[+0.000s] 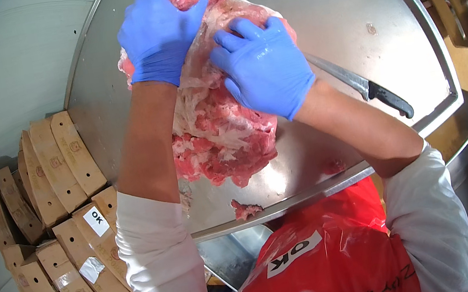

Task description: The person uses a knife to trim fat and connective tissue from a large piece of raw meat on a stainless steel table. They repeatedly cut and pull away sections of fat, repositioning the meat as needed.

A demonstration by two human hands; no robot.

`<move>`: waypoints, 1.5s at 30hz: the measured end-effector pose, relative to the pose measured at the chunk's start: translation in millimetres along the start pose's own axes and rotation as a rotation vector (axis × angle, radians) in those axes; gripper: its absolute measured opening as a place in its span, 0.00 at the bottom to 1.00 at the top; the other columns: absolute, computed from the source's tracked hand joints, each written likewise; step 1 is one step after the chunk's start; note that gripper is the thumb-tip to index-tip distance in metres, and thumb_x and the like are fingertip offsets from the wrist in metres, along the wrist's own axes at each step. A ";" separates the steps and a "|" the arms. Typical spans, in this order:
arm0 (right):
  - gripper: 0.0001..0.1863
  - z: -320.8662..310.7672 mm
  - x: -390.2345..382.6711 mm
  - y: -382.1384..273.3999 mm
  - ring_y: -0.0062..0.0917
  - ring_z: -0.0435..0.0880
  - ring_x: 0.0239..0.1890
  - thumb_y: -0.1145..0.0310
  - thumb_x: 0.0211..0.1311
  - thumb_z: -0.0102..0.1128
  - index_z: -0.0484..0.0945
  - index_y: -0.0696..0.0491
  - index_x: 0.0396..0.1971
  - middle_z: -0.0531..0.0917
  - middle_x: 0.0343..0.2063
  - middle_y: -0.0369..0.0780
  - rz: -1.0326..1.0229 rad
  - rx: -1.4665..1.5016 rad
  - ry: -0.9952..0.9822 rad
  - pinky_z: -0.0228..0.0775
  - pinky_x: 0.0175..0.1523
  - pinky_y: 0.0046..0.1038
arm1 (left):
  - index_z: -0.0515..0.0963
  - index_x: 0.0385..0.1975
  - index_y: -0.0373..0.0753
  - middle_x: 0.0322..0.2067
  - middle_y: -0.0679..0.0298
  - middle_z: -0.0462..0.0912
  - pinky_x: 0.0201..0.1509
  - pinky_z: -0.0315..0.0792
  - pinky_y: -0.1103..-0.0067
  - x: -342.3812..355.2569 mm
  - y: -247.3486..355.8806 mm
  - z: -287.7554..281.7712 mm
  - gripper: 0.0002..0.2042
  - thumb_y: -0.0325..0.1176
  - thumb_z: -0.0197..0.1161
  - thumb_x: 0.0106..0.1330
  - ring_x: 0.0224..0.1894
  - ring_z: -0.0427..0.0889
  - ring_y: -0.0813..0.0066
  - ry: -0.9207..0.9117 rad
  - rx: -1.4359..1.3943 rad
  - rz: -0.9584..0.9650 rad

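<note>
The left hand (162, 31), in a blue glove, holds the far end of a big lump of pink and white meat (226, 138), and the right hand (267, 69), in a blue glove too, lies on top with bent fingers. The lump is on a shiny metal table (399, 25), with a black-handled knife (361, 85) near the right hand and a little scrap (247, 208) by the near edge. Brown boxes (67, 167) are piled on the left.

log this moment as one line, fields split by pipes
left hand: on meat, far end | right hand: on meat | knife: on table, unheld | scrap: by table's near edge
</note>
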State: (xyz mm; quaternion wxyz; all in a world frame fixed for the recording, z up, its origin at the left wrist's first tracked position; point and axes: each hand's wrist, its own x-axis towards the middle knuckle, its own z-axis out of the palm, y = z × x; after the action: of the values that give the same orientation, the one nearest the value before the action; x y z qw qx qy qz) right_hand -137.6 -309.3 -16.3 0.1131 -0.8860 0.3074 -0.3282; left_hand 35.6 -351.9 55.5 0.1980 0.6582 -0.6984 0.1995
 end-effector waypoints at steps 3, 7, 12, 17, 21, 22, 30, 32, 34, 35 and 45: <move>0.12 0.7 -10.0 -0.2 0.32 0.78 0.56 0.60 0.61 0.65 0.86 0.48 0.41 0.83 0.45 0.36 -0.006 -0.004 0.014 0.69 0.53 0.44 | 0.81 0.47 0.47 0.37 0.54 0.89 0.42 0.82 0.57 1.7 1.5 0.8 0.24 0.56 0.77 0.59 0.39 0.88 0.46 0.019 0.002 0.055; 0.16 3.5 -34.5 -18.3 0.34 0.78 0.61 0.63 0.57 0.68 0.84 0.50 0.45 0.82 0.56 0.39 0.001 0.090 0.005 0.70 0.54 0.43 | 0.81 0.57 0.49 0.48 0.55 0.90 0.50 0.83 0.58 2.3 -25.1 8.2 0.31 0.63 0.75 0.60 0.48 0.90 0.49 -0.111 0.151 -0.114; 0.19 -14.1 -28.6 -35.6 0.38 0.77 0.65 0.65 0.56 0.68 0.82 0.54 0.48 0.79 0.62 0.43 0.007 0.051 -0.086 0.71 0.60 0.44 | 0.76 0.64 0.41 0.53 0.47 0.87 0.55 0.81 0.56 3.9 -36.7 -21.6 0.37 0.59 0.76 0.61 0.54 0.87 0.44 -0.161 0.005 -0.217; 0.21 -63.9 -56.5 18.8 0.44 0.80 0.60 0.66 0.60 0.67 0.81 0.53 0.54 0.82 0.56 0.48 0.158 0.109 -0.084 0.74 0.62 0.46 | 0.68 0.71 0.33 0.65 0.40 0.75 0.70 0.71 0.54 -80.2 -7.0 -27.4 0.41 0.49 0.78 0.64 0.66 0.75 0.40 0.224 -0.085 0.033; 0.30 -75.9 -195.9 79.5 0.54 0.79 0.59 0.60 0.61 0.71 0.76 0.56 0.61 0.80 0.56 0.54 0.520 -0.202 -0.209 0.75 0.62 0.51 | 0.67 0.71 0.30 0.66 0.39 0.75 0.71 0.70 0.52 -157.6 35.0 -20.1 0.41 0.49 0.77 0.65 0.65 0.75 0.39 0.005 -0.256 -0.353; 0.34 -85.0 -222.3 78.8 0.55 0.79 0.58 0.58 0.61 0.71 0.73 0.56 0.65 0.80 0.55 0.55 0.567 -0.226 -0.278 0.76 0.60 0.53 | 0.67 0.72 0.29 0.66 0.38 0.75 0.70 0.70 0.53 -154.9 42.2 -17.6 0.42 0.49 0.77 0.65 0.65 0.76 0.39 -0.015 -0.251 -0.438; 0.26 -66.3 -270.6 81.7 0.48 0.86 0.42 0.64 0.57 0.71 0.76 0.57 0.54 0.85 0.40 0.52 0.790 -0.074 -0.442 0.80 0.50 0.49 | 0.75 0.67 0.36 0.48 0.44 0.83 0.54 0.76 0.53 -151.4 56.3 -9.2 0.28 0.50 0.64 0.76 0.49 0.84 0.46 -0.115 -0.101 -0.543; 0.22 -72.8 -268.5 77.5 0.37 0.87 0.33 0.65 0.52 0.71 0.75 0.58 0.44 0.84 0.29 0.48 0.887 0.200 -0.365 0.81 0.41 0.40 | 0.79 0.62 0.38 0.45 0.49 0.85 0.54 0.77 0.55 -157.5 58.8 -7.6 0.21 0.46 0.61 0.79 0.45 0.86 0.48 -0.069 -0.085 -0.523; 0.21 -84.5 -268.2 76.3 0.30 0.85 0.32 0.67 0.53 0.71 0.74 0.59 0.44 0.83 0.29 0.44 1.098 0.379 -0.436 0.80 0.39 0.35 | 0.80 0.62 0.39 0.45 0.49 0.85 0.53 0.77 0.56 -164.6 57.7 -7.2 0.20 0.45 0.61 0.78 0.46 0.86 0.48 -0.044 -0.107 -0.520; 0.21 -90.5 -267.2 72.8 0.27 0.84 0.32 0.68 0.54 0.71 0.73 0.59 0.44 0.82 0.29 0.42 1.209 0.470 -0.467 0.79 0.38 0.33 | 0.80 0.62 0.39 0.46 0.49 0.85 0.53 0.78 0.56 -167.4 56.3 -7.0 0.20 0.44 0.61 0.78 0.46 0.86 0.47 -0.034 -0.122 -0.514; 0.23 -191.6 -152.6 -18.4 0.40 0.87 0.31 0.68 0.69 0.71 0.84 0.42 0.64 0.87 0.34 0.42 0.180 0.064 -0.042 0.80 0.36 0.38 | 0.79 0.56 0.37 0.48 0.46 0.84 0.52 0.82 0.56 -202.9 44.6 -40.1 0.14 0.35 0.60 0.76 0.47 0.87 0.44 0.061 -0.149 -0.557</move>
State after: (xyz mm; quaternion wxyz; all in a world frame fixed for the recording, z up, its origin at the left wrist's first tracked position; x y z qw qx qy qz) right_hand -344.6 -200.2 58.4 0.1767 -0.8575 0.3725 -0.3077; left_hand 2.8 -157.3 -20.8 0.3141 0.8018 -0.4973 0.1053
